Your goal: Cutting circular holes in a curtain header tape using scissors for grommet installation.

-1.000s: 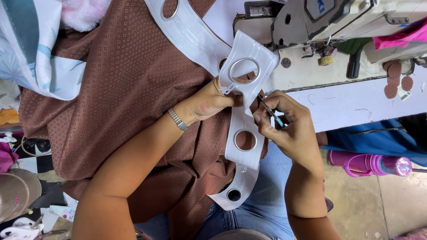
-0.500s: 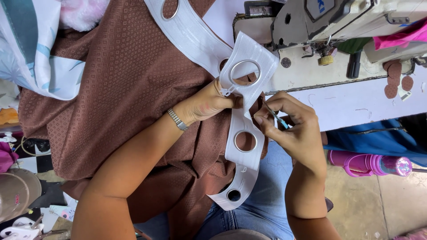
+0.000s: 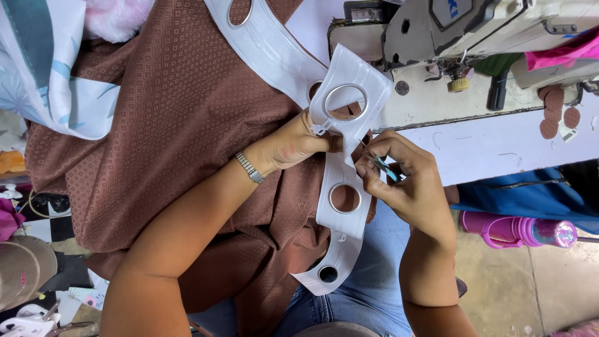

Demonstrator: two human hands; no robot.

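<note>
- The left hand (image 3: pixel 293 146) is closed in a pinch on the white eyelet tape (image 3: pixel 340 181), its fingertips gripping the tape just below a silver ring (image 3: pixel 342 102) set in it.
- The tape's upper end is lifted and folded up toward the far side; the rest hangs down over the brown patterned fabric (image 3: pixel 162 125) and the person's lap in blue jeans (image 3: pixel 368 293).
- The tape shows more round holes below the grip, with brown cloth behind them.
- The right hand (image 3: pixel 405 181) is curled shut around small snips with a blue handle (image 3: pixel 382 167), their point touching the tape's right edge just beside the left fingertips.
- A metal watch (image 3: pixel 249 167) sits on the left wrist.
- Far right, a sewing machine (image 3: pixel 474 31) stands on the white desk (image 3: pixel 499 140).
- A pink bottle (image 3: pixel 518 229) lies low at the right, beyond the right forearm.
- A light floral cloth (image 3: pixel 43 68) lies at the far left, over the brown fabric's edge.
</note>
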